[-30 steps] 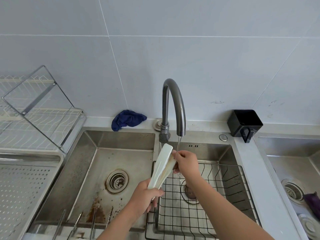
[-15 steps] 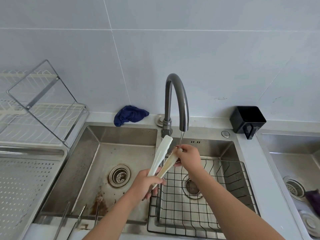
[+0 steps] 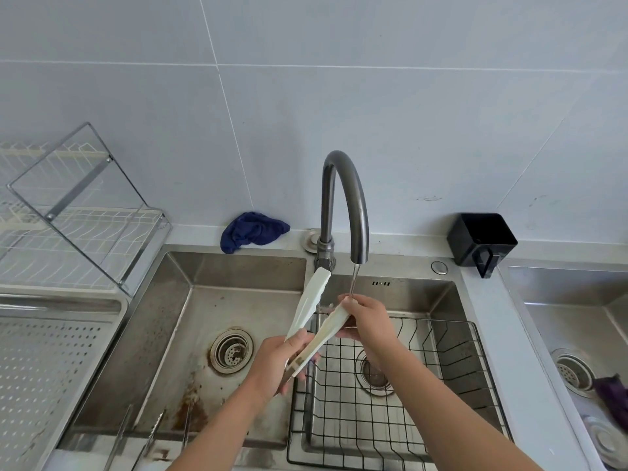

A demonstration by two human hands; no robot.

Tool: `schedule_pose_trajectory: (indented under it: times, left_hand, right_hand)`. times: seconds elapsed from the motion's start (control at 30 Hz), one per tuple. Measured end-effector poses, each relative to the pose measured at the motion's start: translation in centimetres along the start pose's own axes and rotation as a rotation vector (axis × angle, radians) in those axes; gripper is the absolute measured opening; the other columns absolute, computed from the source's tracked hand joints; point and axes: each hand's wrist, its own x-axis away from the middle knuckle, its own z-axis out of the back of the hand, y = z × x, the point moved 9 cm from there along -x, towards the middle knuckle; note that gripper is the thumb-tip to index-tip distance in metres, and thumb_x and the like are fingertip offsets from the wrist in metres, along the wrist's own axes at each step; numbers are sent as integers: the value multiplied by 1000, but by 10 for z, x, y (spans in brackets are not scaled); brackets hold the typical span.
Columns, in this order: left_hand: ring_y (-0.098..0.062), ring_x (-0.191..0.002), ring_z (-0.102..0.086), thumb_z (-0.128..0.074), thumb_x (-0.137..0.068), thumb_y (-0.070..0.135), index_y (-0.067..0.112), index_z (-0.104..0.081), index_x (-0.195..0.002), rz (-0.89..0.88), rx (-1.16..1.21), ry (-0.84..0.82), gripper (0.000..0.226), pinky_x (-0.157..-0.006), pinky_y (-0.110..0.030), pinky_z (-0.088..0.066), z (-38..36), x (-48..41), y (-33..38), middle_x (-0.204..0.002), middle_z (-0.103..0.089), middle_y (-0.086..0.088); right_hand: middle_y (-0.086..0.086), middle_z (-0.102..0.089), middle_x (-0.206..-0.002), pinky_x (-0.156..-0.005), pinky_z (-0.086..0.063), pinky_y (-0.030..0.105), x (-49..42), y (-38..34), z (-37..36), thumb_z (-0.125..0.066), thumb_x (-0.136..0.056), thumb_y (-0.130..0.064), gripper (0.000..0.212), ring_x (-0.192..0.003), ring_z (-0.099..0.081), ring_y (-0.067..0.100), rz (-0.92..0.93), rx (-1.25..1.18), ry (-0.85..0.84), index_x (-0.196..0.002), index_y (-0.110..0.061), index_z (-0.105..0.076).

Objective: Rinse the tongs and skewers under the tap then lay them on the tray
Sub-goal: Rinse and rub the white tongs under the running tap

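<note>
Under the tap (image 3: 345,198), over the divider btwn the two sink basins, I hold the white tongs (image 3: 314,321) w/ both hands. My left hand (image 3: 278,363) has its fingers clamped round the hinge end, low and near me. My right hand (image 3: 368,317) pinches the tip of the right arm of the tongs, fingers closed on it, right where the thin water stream lands. Tongs are spread open, left arm pointing up toward the tap base. Wire basket (image 3: 441,385) sits in the right basin below. Metal skewers (image 3: 149,433) lie at the near edge of the left basin (image 3: 163,317). Perforated tray (image 3: 51,368) is on the bench far left, well apart. Blue cloth (image 3: 251,229) lies behind the sink.
</note>
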Motion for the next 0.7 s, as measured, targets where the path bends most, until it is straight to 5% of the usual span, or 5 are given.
schedule_pose_trajectory:
  times: [0.2,0.27,0.43,0.53,0.7]
  left_hand:
    - [-17,-62,-62,-61,-71,72,14,-79,-101,-64,-135,47,68,-39,-21,-36,3,1,2,-94,-75,-19]
    - [-16,-61,-60,-61,-72,72,14,-79,-100,-95,-152,59,67,-42,-14,-38,6,3,3,-87,-73,-20]
    - [-5,-47,-50,-59,-70,72,15,-80,-95,-114,-171,85,66,-46,-12,-37,12,5,1,-56,-59,8]
    - [-8,-52,-52,-55,-71,75,22,-78,-82,-130,-265,112,59,-57,-21,-41,14,6,5,-54,-59,10]
    - [-10,-55,-52,-44,-73,80,35,-70,-77,-173,-562,157,51,-63,-34,-39,24,9,15,-55,-54,9]
  right_hand:
    - [15,-76,-70,-49,-60,30,3,-3,7,-51,-106,-15,28,-59,-76,28,54,67,81,-93,-1,-72]
    - [19,-77,-78,-51,-61,32,3,1,5,-47,-105,-10,28,-62,-76,27,13,20,54,-99,1,-72]
    - [13,-75,-75,-59,-63,37,4,3,-2,-44,-100,-2,30,-68,-76,27,19,27,-27,-98,1,-73]
    - [12,-73,-66,-54,-61,35,4,2,-3,-46,-106,-12,31,-59,-73,28,47,66,30,-94,1,-71]
    - [23,-72,-82,-64,-65,41,3,12,-7,-34,-97,2,34,-72,-77,36,-13,38,-52,-97,4,-68]
